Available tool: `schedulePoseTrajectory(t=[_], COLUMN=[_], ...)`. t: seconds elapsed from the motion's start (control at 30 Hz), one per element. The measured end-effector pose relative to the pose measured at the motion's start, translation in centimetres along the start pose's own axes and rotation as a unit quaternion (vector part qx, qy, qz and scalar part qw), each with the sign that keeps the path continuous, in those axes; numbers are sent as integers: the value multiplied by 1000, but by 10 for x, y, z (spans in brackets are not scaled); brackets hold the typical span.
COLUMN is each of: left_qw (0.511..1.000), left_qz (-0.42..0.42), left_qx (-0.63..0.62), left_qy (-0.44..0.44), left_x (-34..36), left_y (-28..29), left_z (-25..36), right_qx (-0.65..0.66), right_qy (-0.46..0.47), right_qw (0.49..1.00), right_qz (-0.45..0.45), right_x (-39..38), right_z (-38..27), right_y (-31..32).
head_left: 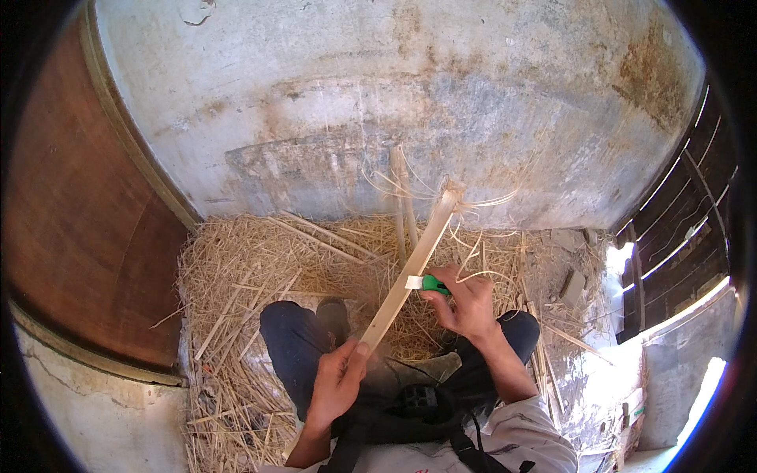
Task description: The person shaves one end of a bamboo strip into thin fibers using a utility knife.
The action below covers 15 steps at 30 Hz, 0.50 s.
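Long, flat, pale-yellow strip of bamboo-like wood [423,247] slants across the middle of the view, its near end pointing to 7 o'clock and its far end to 1 o'clock, above the lap of a seated person in dark trousers. The person's left hand [339,378], just left of 6 o'clock, is closed around the near end, thumb on top. Toward 4 o'clock, the right hand [471,307] is wrapped around a short green-handled knife [435,284], whose pale, flat blade [414,281] lies across the strip about midway along. Thin, cream-coloured curls of wood [489,199] fan from the far end at 2 o'clock, and dry, straw-coloured shavings [229,236] cover the floor below, up to a stained, whitish wall [473,102] at 12 o'clock. The step in hand looks like shaving or splitting fine slivers from the strip. To do it well, the left hand would likely need a firm grip so the wood does not twist, while the blade keeps a low, even angle and light pressure; digging in could snap a curl or gouge the wood. Strokes directed toward 1 o'clock would keep the edge clear of the left fingers and both knees. Whether anything props the far end, I cannot tell.
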<state>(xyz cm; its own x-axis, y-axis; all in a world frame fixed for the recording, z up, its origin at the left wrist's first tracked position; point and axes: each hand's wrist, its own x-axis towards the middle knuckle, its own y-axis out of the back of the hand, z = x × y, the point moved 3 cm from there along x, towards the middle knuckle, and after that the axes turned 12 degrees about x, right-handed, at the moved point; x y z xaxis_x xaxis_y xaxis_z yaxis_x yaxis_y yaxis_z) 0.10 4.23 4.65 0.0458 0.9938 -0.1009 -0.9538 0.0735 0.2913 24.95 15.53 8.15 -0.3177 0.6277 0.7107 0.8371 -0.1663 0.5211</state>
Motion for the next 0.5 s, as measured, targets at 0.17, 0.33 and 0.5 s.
schedulePoseTrajectory(t=[0.17,0.33,0.5], left_qw=[1000,1000,999], left_qz=[-5,-11,-38], left_qx=[2,5,-10], left_qy=[2,2,20], left_x=[1,0,0], left_y=[-1,-4,-3], left_z=[-2,-10,-15], right_qx=[-18,-37,-35], right_qy=[34,28,41], right_qw=[999,999,998], right_qz=[19,14,28], right_x=[-3,-4,-8], right_z=[7,9,17], right_y=[2,3,1])
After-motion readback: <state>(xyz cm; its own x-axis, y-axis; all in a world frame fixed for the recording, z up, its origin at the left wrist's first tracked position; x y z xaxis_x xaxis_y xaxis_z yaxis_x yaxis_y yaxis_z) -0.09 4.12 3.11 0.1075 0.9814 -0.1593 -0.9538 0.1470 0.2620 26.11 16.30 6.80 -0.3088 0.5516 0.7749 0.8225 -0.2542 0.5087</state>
